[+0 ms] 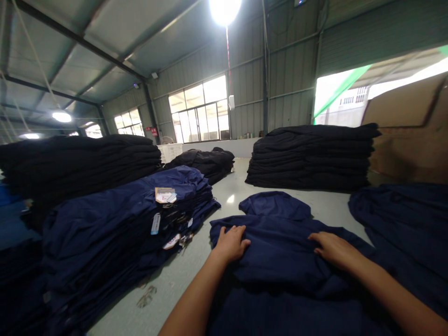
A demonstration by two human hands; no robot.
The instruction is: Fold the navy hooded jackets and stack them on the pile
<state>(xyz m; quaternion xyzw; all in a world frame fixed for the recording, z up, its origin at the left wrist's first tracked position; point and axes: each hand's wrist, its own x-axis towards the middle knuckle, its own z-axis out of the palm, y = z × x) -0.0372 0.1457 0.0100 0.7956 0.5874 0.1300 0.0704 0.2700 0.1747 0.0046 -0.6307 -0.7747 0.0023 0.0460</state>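
A navy hooded jacket (276, 261) lies spread in front of me, its hood (275, 204) pointing away across the table. My left hand (231, 243) rests on the jacket's left shoulder area, fingers spread and thumb apart. On the opposite shoulder area, my right hand (331, 247) touches the cloth with fingers slightly bent and the thumb apart from them. Folds cross the fabric between both hands. The lower part of the jacket runs toward me into shadow, where its edges are hard to make out.
Left of the jacket is a thick stack of navy garments (115, 219) with paper tags (165, 195). Black garment stacks (311, 156) stand farther back on the pale table (147, 298). More navy cloth (406, 228) lies at right, near large cardboard boxes (409, 140).
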